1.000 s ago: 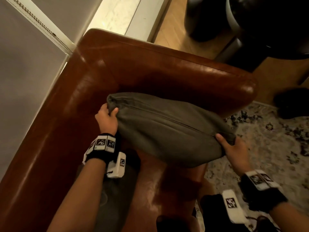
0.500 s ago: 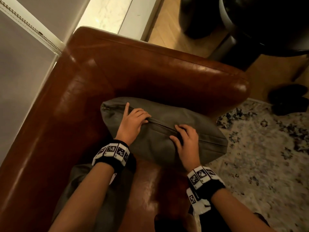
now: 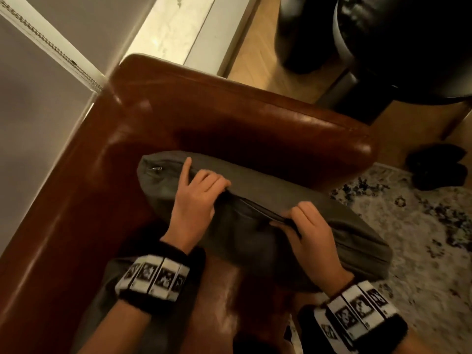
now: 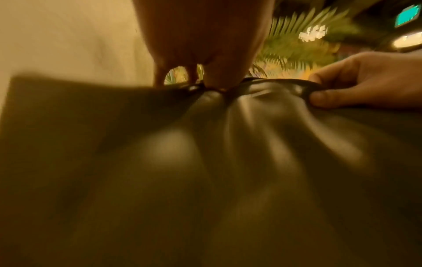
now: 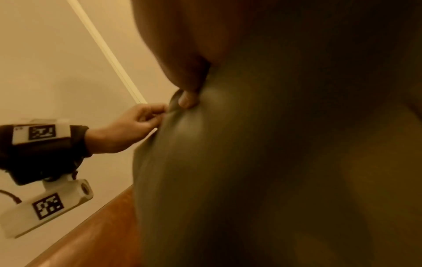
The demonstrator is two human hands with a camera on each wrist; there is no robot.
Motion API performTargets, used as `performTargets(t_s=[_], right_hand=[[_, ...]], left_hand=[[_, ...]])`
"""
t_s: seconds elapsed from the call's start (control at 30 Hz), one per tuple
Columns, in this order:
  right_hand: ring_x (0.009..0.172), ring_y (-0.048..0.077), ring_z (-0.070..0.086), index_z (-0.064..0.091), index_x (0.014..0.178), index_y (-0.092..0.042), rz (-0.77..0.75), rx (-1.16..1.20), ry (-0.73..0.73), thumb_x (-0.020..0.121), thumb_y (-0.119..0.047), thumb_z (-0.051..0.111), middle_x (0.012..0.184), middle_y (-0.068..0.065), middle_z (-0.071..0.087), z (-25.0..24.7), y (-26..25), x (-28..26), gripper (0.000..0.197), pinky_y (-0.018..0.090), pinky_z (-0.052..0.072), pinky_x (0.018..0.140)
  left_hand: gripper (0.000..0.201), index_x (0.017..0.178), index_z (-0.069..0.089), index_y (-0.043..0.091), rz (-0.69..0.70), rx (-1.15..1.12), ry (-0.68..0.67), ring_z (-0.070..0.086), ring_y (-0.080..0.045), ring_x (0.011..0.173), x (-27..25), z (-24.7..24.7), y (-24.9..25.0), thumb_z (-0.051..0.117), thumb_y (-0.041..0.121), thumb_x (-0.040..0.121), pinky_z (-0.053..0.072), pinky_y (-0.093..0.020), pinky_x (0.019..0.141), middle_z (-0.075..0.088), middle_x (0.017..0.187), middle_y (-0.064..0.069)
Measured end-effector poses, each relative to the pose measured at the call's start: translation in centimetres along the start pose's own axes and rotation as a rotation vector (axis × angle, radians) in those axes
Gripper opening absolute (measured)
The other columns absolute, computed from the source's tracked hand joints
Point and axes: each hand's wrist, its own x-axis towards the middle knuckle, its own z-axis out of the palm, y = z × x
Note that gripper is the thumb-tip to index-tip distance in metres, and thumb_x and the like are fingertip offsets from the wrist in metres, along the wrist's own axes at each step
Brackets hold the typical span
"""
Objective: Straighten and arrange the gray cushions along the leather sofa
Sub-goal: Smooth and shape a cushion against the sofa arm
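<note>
A gray cushion (image 3: 275,200) stands on edge at the end of the brown leather sofa (image 3: 229,123), against the armrest, its zipped seam facing up. My left hand (image 3: 196,198) pinches the seam fabric left of the middle, index finger stretched toward the zip pull. My right hand (image 3: 304,233) pinches the same seam further right, thumb on the near side. In the left wrist view the cushion (image 4: 205,171) fabric bunches under my left fingers (image 4: 214,79), and the right hand (image 4: 356,86) grips the edge. A second gray cushion (image 3: 143,325) lies under my left forearm.
The sofa's backrest (image 3: 51,213) runs along a pale wall with a blind chain (image 3: 48,44). Beyond the armrest are wood floor, a dark round seat (image 3: 408,47) and dark shoes (image 3: 439,167). A patterned rug (image 3: 421,238) lies to the right.
A second ago both hands held the cushion's two ends. They moved inward onto its top seam and now pinch the fabric there. The cushion has settled lower against the armrest.
</note>
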Motion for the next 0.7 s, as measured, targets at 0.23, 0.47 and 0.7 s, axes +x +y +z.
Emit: performTargets(t_s=[0.23,0.47,0.7], right_hand=[[0.069,0.023,0.048,0.048,0.084,-0.012,-0.083,-0.176,-0.207,0.089,-0.029,0.048,0.077,0.006,0.051,2.6,2.4,0.7,0.018,0.036,0.043,0.062],[0.137,0.035,0.025,0.042,0.116,-0.019,0.119,-0.329,-0.407,0.063,-0.078,0.052,0.139,0.011,0.036,0.8,3.9,1.0,0.080,0.059,0.012,0.108],[0.101,0.029,0.065,0.045,0.136,-0.017,0.228,-0.241,-0.429,0.067,-0.032,0.080,0.114,0.009,0.068,2.1,5.1,1.5,0.079,0.041,0.049,0.081]], left_hand=[[0.041,0.090,0.058,0.010,-0.030,-0.069,-0.226,0.055,-0.025,0.083,-0.7,3.6,-0.8,0.062,-0.018,0.059,0.032,-0.031,0.091,0.063,0.084,-0.009],[0.046,0.097,0.052,0.011,0.033,-0.176,-0.220,0.044,-0.019,0.093,0.9,4.9,-0.8,0.052,-0.019,0.061,0.026,-0.036,0.105,0.062,0.091,-0.010],[0.084,0.140,0.033,0.016,0.226,0.135,-0.580,0.033,-0.029,0.139,1.6,3.8,-2.4,0.029,0.075,0.080,0.001,-0.063,0.112,0.043,0.145,-0.002]])
